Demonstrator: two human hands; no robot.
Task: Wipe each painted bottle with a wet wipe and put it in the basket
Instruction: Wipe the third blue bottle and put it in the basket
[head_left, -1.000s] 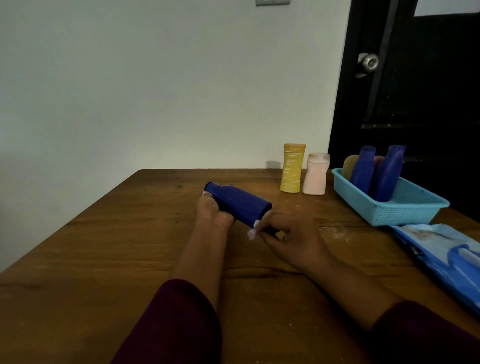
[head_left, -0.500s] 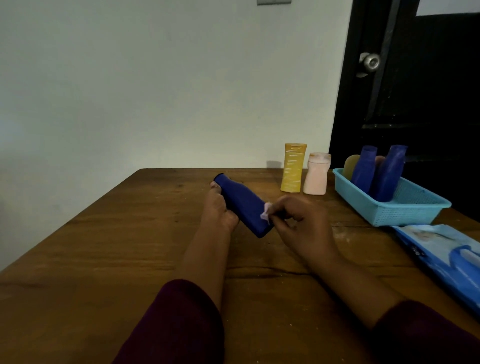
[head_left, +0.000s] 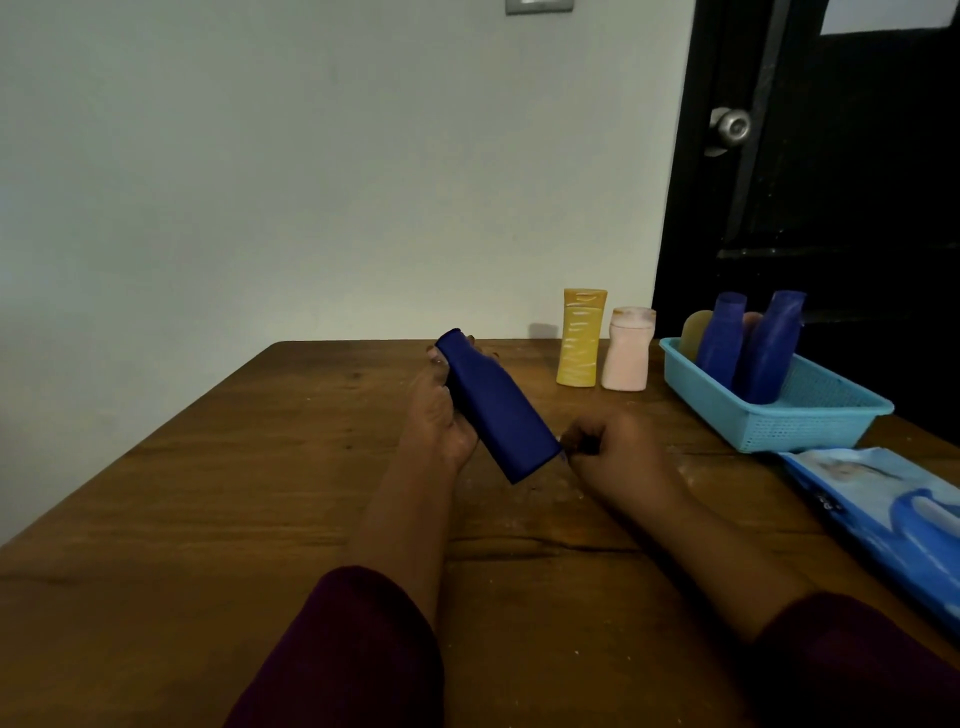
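My left hand (head_left: 439, 415) grips a dark blue bottle (head_left: 498, 410), tilted with its neck up and away and its flat base toward me. My right hand (head_left: 613, 449) sits curled at the bottle's base corner; the wet wipe it held is hidden inside the fingers, with only a tiny pale speck showing. A yellow bottle (head_left: 581, 338) and a pink bottle (head_left: 627, 349) stand upright at the table's far edge. The light blue basket (head_left: 810, 421) at the right holds two blue bottles (head_left: 748, 345) and a pale one behind them.
A blue wet-wipe pack (head_left: 893, 514) lies at the right edge of the wooden table (head_left: 208, 519). A dark door with a metal knob (head_left: 731, 127) stands behind the basket. A pale wall runs along the table's far side.
The blue bottle has tilted steeper, its neck rising. My right hand has slid down from the bottle's side to its base corner, and the wipe is now mostly hidden.
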